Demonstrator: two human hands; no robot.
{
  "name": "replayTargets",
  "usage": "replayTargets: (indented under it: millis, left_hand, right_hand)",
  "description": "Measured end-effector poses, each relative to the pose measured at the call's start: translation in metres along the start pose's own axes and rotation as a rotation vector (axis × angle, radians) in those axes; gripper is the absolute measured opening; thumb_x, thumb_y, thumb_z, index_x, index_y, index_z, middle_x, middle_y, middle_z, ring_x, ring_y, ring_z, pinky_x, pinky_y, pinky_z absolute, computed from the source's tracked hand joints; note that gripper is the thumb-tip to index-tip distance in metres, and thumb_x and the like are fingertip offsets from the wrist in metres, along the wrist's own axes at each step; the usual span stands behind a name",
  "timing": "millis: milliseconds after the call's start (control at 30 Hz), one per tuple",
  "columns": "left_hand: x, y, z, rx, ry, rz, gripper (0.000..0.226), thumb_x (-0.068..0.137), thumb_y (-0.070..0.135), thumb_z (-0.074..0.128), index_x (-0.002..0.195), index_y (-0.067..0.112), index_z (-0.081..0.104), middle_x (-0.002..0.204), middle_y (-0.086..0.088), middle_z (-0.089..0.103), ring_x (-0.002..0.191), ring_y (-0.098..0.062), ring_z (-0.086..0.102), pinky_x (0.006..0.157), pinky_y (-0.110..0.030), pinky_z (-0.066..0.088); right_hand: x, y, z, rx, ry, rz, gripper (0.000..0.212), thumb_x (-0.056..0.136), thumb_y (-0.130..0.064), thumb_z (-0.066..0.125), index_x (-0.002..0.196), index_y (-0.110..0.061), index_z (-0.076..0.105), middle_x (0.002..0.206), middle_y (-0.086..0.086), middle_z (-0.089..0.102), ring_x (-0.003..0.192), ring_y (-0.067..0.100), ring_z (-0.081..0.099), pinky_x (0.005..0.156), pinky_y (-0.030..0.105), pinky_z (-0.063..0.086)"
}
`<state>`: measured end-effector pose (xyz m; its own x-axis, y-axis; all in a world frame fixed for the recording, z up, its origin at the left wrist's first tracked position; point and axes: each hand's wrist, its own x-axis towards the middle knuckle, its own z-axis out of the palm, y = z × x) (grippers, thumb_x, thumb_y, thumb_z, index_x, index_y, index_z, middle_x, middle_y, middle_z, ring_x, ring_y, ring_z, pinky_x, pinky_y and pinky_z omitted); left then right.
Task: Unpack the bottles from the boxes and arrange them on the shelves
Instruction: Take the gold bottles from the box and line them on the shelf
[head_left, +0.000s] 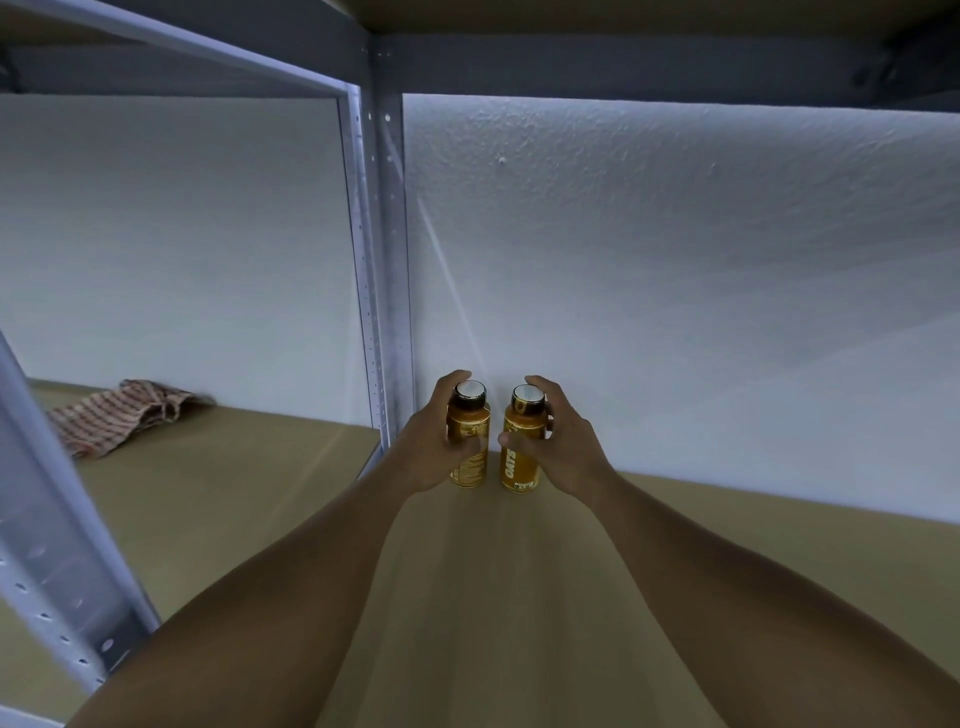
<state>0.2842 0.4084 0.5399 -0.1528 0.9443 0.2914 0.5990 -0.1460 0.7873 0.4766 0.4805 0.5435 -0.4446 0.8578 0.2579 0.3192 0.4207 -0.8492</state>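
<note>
Deep on the brown shelf board (498, 597), close to the textured white wall (675, 260) and just right of the grey perforated upright (385, 260): left bottle (470, 423) and right bottle (521, 470), both amber with dark caps, both upright, side by side with a narrow gap between.

Left grip (431, 449) wrapped round the left bottle, thumb across the label, fingers curling behind up near the cap. Right grip (560, 447) curled on the right bottle, thumb on the front beside the letters "OATS", fingers up at the cap.

Looks like the placing step, with 2 bottles at the back of the shelf and neither let go yet. Calls next, most likely, for settling both bases flat, loosening both grips without tipping either bottle, then drawing the arms straight back and fetching more from the boxes.

Hidden or unclear:
- No boxes in view, so no telling how many bottles remain.
- Cannot tell whether the bases truly rest on the board, with palms and shadow over the contact line.
- Left label mostly covered and blurred, unreadable.
- Fingertips behind both bottles out of sight.

Over in the neighbouring bay to the left, a crumpled striped cloth (124, 415) against the wall, well apart from the bottles. Underside of the upper shelf (623, 15) cut off by the top edge, and the front post (52, 519) cut off at lower left.
</note>
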Motion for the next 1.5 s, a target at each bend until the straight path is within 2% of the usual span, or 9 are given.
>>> replayTargets:
  millis: [100, 200, 333, 500, 700, 967, 1233, 1367, 1500]
  left_hand:
    - [0.001, 0.002, -0.003, -0.075, 0.04, -0.021, 0.089, 0.088, 0.029, 0.079, 0.154, 0.041, 0.02, 0.156, 0.001, 0.04, 0.135, -0.018, 0.045, 0.107, -0.041, 0.046]
    - [0.004, 0.014, -0.009, -0.068, 0.172, -0.051, 0.075, 0.088, 0.043, 0.076, 0.149, 0.043, 0.032, 0.145, 0.005, 0.049, 0.124, -0.016, 0.054, 0.095, -0.039, 0.055]
    - [0.011, 0.03, -0.017, 0.101, 0.297, -0.047, 0.056, 0.089, 0.049, 0.071, 0.137, 0.028, 0.053, 0.124, 0.001, 0.063, 0.105, -0.016, 0.062, 0.079, -0.028, 0.054]
    - [0.015, 0.037, -0.02, 0.258, 0.239, -0.105, 0.05, 0.088, 0.056, 0.07, 0.121, 0.02, 0.063, 0.11, -0.003, 0.07, 0.096, -0.019, 0.066, 0.068, -0.026, 0.049]
    - [0.018, 0.036, -0.025, 0.307, 0.165, -0.055, 0.035, 0.096, 0.048, 0.062, 0.115, 0.019, 0.067, 0.11, -0.002, 0.073, 0.094, -0.018, 0.067, 0.074, -0.029, 0.053]
    - [0.016, 0.038, -0.03, 0.17, -0.067, -0.109, 0.048, 0.105, 0.042, 0.049, 0.15, 0.026, 0.048, 0.152, -0.005, 0.051, 0.136, -0.024, 0.049, 0.106, -0.035, 0.04]
    - [0.01, 0.034, -0.025, 0.287, 0.106, -0.085, 0.052, 0.089, 0.058, 0.067, 0.128, 0.025, 0.058, 0.114, -0.003, 0.067, 0.09, -0.017, 0.065, 0.061, -0.021, 0.046]
    - [0.012, 0.034, -0.025, 0.284, 0.087, -0.03, 0.036, 0.095, 0.046, 0.064, 0.121, 0.02, 0.062, 0.108, -0.002, 0.07, 0.092, -0.019, 0.067, 0.07, -0.027, 0.05]
    - [0.019, 0.033, -0.031, 0.286, -0.061, -0.051, 0.042, 0.103, 0.035, 0.054, 0.143, 0.022, 0.055, 0.144, -0.005, 0.058, 0.124, -0.024, 0.058, 0.096, -0.031, 0.046]
  right_hand:
    - [-0.003, -0.005, -0.005, -0.017, -0.001, 0.004, 0.082, 0.081, -0.047, 0.081, 0.149, -0.041, 0.036, 0.131, -0.02, 0.05, 0.119, 0.006, 0.049, 0.099, 0.028, 0.043]
    - [0.0, -0.014, -0.016, -0.104, 0.06, -0.014, 0.069, 0.085, -0.057, 0.072, 0.145, -0.04, 0.043, 0.137, -0.01, 0.055, 0.115, 0.011, 0.056, 0.09, 0.027, 0.048]
    - [0.009, -0.028, -0.029, -0.261, 0.042, -0.052, 0.056, 0.085, -0.054, 0.073, 0.134, -0.033, 0.056, 0.126, -0.006, 0.062, 0.103, 0.012, 0.061, 0.078, 0.024, 0.046]
    - [0.018, -0.032, -0.029, -0.322, 0.013, -0.051, 0.045, 0.087, -0.043, 0.074, 0.126, -0.023, 0.064, 0.125, -0.001, 0.066, 0.1, 0.015, 0.062, 0.082, 0.029, 0.048]
    - [0.016, -0.029, -0.028, -0.322, 0.027, -0.047, 0.037, 0.089, -0.04, 0.074, 0.12, -0.021, 0.067, 0.122, -0.004, 0.067, 0.103, 0.018, 0.064, 0.081, 0.031, 0.049]
    - [0.014, -0.028, -0.025, -0.367, 0.036, -0.048, 0.038, 0.092, -0.039, 0.071, 0.123, -0.02, 0.065, 0.125, -0.002, 0.067, 0.104, 0.018, 0.063, 0.08, 0.028, 0.045]
    - [0.012, -0.032, -0.024, -0.379, 0.037, -0.051, 0.037, 0.092, -0.039, 0.07, 0.123, -0.019, 0.065, 0.125, 0.0, 0.067, 0.104, 0.021, 0.064, 0.087, 0.036, 0.053]
    - [0.011, -0.033, -0.024, -0.375, 0.039, -0.047, 0.036, 0.092, -0.039, 0.071, 0.122, -0.02, 0.065, 0.124, -0.001, 0.066, 0.104, 0.021, 0.064, 0.086, 0.034, 0.051]
    - [0.011, -0.033, -0.024, -0.367, 0.038, -0.048, 0.035, 0.092, -0.038, 0.071, 0.121, -0.02, 0.065, 0.123, -0.001, 0.066, 0.103, 0.02, 0.063, 0.083, 0.031, 0.048]
